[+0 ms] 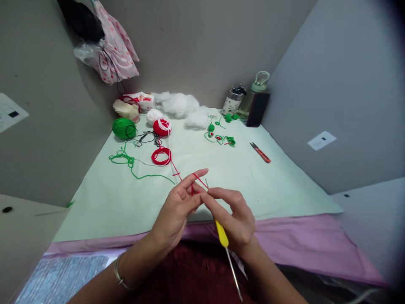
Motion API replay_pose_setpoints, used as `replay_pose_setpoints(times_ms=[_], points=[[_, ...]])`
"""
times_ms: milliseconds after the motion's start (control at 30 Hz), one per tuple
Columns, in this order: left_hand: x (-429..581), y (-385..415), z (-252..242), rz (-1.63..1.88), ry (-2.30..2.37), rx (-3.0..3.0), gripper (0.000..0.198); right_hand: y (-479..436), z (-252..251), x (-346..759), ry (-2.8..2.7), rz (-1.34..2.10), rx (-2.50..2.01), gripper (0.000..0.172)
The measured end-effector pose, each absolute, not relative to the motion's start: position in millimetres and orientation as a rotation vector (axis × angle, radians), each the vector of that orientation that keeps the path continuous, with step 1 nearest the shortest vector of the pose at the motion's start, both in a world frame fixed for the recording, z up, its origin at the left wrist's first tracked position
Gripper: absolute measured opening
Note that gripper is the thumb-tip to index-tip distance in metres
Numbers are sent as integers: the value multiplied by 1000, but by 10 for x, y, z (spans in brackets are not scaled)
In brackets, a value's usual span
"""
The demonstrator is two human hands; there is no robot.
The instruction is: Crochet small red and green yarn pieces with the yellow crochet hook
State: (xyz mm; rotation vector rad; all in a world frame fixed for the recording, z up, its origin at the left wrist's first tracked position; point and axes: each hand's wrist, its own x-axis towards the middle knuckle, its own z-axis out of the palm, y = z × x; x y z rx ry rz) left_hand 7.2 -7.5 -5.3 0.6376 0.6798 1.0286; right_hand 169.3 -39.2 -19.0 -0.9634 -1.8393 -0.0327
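My left hand [179, 207] pinches a strand of red yarn [198, 179], which runs over its raised forefinger and back to a red coil [161, 156] on the pale green table cover [284, 185]. My right hand [234, 217] grips a crochet hook with a yellow handle [222, 233]. The hook's metal tip meets the yarn between both hands. Both hands hover over the near edge of the table.
At the back lie a green yarn ball [124, 128], a red and white ball [162, 126], white stuffing [180, 104], small green pieces [221, 137], orange snips [261, 152], bottles [253, 99] and a dark box. A pink bag [115, 50] hangs on the wall. Loose green yarn [126, 160] trails left.
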Motion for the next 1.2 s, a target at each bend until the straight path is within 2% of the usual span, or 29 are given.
replay_pose_setpoints(times_ms=[67,133,233,300,667,833,933,1100,1200], points=[[58,-59,-38,926,641,515,47,-384,-209,1689,-1741,32,-979,34],[42,-41,-16,877,608,456,42,-362,-205,1694,-1527,275,-965,29],[49,-39,0,932,613,507,39,-314,-180,1694,-1257,671,-834,24],[75,-63,-8,967,632,589,38,-288,-176,1679,-1241,752,-798,21],[21,-44,-30,1033,749,901,24,-331,-119,1669,-1472,580,-873,26],[106,-49,-51,1027,671,692,44,-371,-227,1680,-1703,132,-972,43],[88,-42,-64,900,606,536,47,-384,-267,1685,-1658,29,-1004,40],[24,-27,-28,919,606,482,32,-337,-181,1711,-1193,623,-919,18],[47,-56,-13,980,651,573,39,-292,-159,1695,-1128,799,-860,14]])
